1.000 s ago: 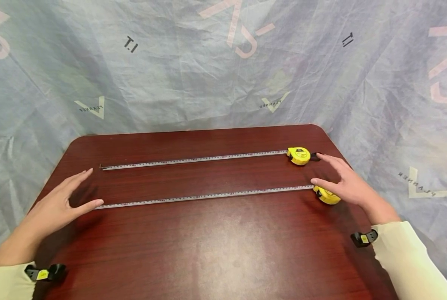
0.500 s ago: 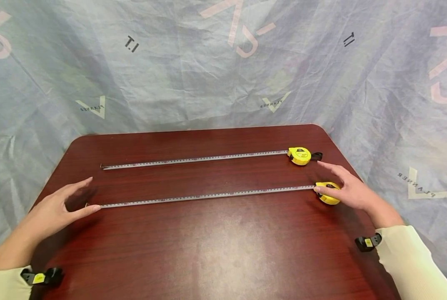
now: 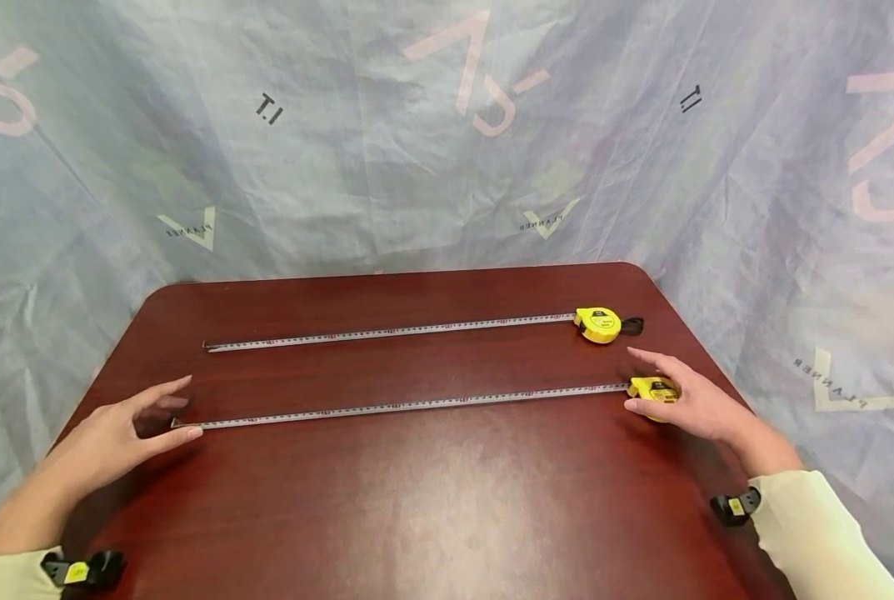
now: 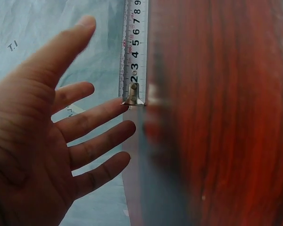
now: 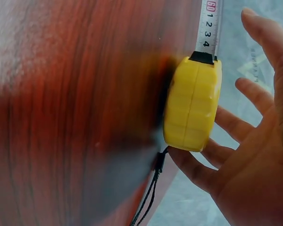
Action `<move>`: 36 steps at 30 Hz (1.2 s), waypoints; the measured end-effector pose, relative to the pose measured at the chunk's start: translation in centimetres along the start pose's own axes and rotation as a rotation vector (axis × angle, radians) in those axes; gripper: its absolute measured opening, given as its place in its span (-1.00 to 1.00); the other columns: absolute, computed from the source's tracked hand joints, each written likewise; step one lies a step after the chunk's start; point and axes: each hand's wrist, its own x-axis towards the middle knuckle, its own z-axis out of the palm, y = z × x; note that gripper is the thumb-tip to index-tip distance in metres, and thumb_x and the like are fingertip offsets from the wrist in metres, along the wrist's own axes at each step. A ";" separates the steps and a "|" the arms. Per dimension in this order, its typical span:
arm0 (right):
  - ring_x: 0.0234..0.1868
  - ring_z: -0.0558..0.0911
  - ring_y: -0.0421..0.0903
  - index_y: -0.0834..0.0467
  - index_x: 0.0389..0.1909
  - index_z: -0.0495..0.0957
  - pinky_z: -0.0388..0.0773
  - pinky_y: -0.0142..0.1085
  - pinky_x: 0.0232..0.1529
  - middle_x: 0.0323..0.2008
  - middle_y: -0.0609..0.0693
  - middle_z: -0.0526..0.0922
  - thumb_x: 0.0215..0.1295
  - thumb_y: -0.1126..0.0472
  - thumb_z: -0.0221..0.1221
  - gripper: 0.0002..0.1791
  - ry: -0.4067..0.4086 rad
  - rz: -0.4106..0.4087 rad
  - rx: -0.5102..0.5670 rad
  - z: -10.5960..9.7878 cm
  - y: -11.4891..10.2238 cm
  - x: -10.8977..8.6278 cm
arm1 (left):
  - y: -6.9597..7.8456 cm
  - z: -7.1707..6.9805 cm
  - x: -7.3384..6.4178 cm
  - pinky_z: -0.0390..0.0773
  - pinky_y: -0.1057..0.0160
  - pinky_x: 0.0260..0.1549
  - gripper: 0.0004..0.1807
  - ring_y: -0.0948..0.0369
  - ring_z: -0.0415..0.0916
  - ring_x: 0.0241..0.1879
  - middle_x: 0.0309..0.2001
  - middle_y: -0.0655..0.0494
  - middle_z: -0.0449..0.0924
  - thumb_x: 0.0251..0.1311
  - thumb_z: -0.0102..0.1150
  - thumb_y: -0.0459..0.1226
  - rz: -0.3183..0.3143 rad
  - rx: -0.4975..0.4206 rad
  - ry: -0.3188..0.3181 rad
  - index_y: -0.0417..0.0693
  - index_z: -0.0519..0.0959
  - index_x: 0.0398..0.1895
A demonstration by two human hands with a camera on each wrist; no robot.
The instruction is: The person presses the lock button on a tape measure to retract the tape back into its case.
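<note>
Two yellow tape measures lie on the table with their blades drawn out to the left, roughly parallel. The nearer tape measure (image 3: 651, 388) has my right hand (image 3: 697, 408) around it, thumb in front and fingers behind, spread and relaxed. In the right wrist view its yellow case (image 5: 191, 103) overlaps those fingers, and a black cord (image 5: 153, 188) hangs from it. At the left end of its blade (image 3: 394, 407), my left hand (image 3: 109, 442) is spread beside the metal hook (image 4: 133, 96). The farther tape measure (image 3: 598, 325) has neither hand on it.
The farther blade (image 3: 387, 332) stretches across the back of the dark red table (image 3: 432, 492), with a black strap (image 3: 631, 326) at its case. A grey printed cloth (image 3: 357, 167) hangs behind the table and along both sides.
Both hands have come a little toward the front of the table, onto the level of the nearer tape measure. The head view has tilted up slightly. Neither tape measure has visibly moved.
</note>
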 end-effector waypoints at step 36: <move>0.36 0.37 0.18 0.08 0.50 0.35 0.28 -0.33 0.14 0.40 0.14 0.42 0.21 -0.06 0.49 -0.12 0.096 -0.138 -0.123 0.8 1.3 -1.0 | -1.6 1.4 0.1 0.31 0.61 -0.27 -0.47 0.49 0.64 -0.25 -0.19 0.17 0.78 0.07 0.58 -0.19 0.157 0.062 0.158 -0.04 0.68 0.15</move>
